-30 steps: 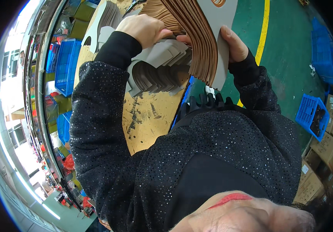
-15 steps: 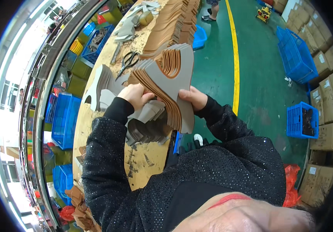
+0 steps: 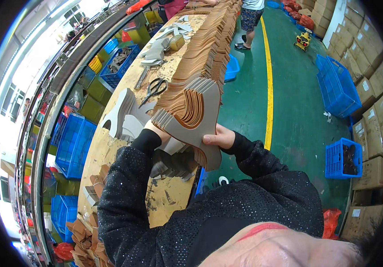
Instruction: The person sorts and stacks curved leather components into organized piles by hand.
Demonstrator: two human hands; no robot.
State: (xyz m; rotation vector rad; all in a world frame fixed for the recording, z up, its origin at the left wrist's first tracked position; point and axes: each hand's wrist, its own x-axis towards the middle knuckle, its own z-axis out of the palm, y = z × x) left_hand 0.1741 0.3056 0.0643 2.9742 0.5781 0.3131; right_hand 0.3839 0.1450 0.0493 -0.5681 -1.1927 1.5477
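Both my hands hold a thick stack of cut leather-like pieces (image 3: pixel 207 95), grey on the face and brown at the edges, with a deep U-shaped notch. My right hand (image 3: pixel 220 136) grips its right side, thumb flat on the grey face. At the left edge, my left hand (image 3: pixel 156 130) has its fingers hidden beneath the stack. Just past it a long row of brown cut pieces (image 3: pixel 200 49) runs away along the table. Left of my hands stands a pile of grey cut pieces (image 3: pixel 122 111). Darker grey pieces (image 3: pixel 173 163) lie below the held stack.
Black-handled scissors (image 3: pixel 156 88) lie on the wooden table (image 3: pixel 167 200). A yellowish block (image 3: pixel 177 42) sits among grey scraps. Blue crates (image 3: pixel 73 144) line the left side; another crate (image 3: pixel 343 158) and cartons (image 3: pixel 372 129) stand right. A person (image 3: pixel 250 22) stands at the far end.
The stack has tilted and moved slightly lower in view, its notched end turning toward me. My left hand has slid further under it. The view has shifted, showing more of the far table.
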